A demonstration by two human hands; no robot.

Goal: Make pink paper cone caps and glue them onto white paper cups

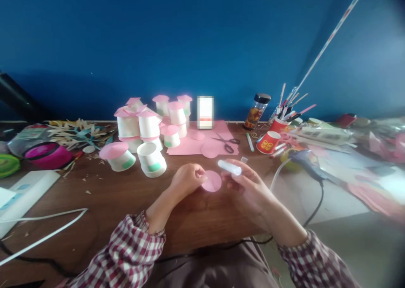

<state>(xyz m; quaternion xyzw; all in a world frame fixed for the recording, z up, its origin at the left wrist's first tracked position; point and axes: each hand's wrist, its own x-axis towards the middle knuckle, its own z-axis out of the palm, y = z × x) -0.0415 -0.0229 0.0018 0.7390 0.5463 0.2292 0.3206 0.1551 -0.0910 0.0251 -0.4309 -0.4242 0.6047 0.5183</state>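
My left hand (187, 179) is closed in a pinch on the left edge of a small pink paper disc (211, 181), held just above the brown table (110, 199). My right hand (245, 187) is closed round a white glue stick (229, 167), its end pointing left over the disc. Both sleeves are red-and-white plaid. A white paper cup (152, 159) stands upside down just left of my left hand, beside a cup with a pink cone top (117, 155).
Several pink-topped paper cups (148, 123) cluster at the back. Pink paper sheet (202, 144) with scissors (226, 142) lies behind my hands. Red cups (268, 141) with pens, a jar (257, 111) and a glue gun (308, 161) with cable sit right. White cord (44, 233) lies left.
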